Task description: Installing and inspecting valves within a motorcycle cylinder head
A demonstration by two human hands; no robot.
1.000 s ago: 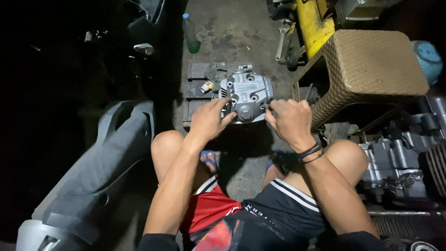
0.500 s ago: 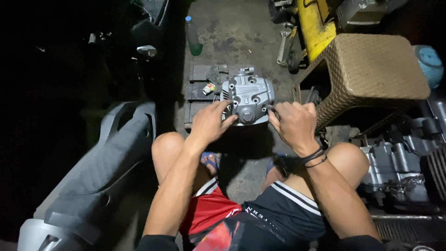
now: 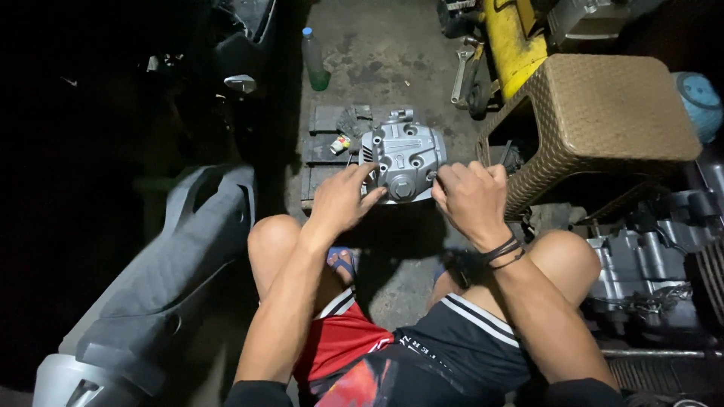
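While squatting over the floor, I am steadying the grey engine cover (image 3: pixel 403 158) with my left hand (image 3: pixel 341 202) (fingers spread), my right hand (image 3: pixel 471 200) having closed its grip at its edge.

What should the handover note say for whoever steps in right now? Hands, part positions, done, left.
Left hand: open, fingertips resting on the left edge of the grey engine cover, steadying it.
Right hand: curled at the cover's right edge, seemingly pinching something small; what it is cannot be seen.
The cover lies on dark wooden blocks on the concrete floor, between the person's knees. A small colourful item sits just left of it.
Nearby: woven stool to the right, green plastic bottle further away, engine block at the right knee.
Done: cover set on the blocks.
Left: the work at its right edge looks unfinished.
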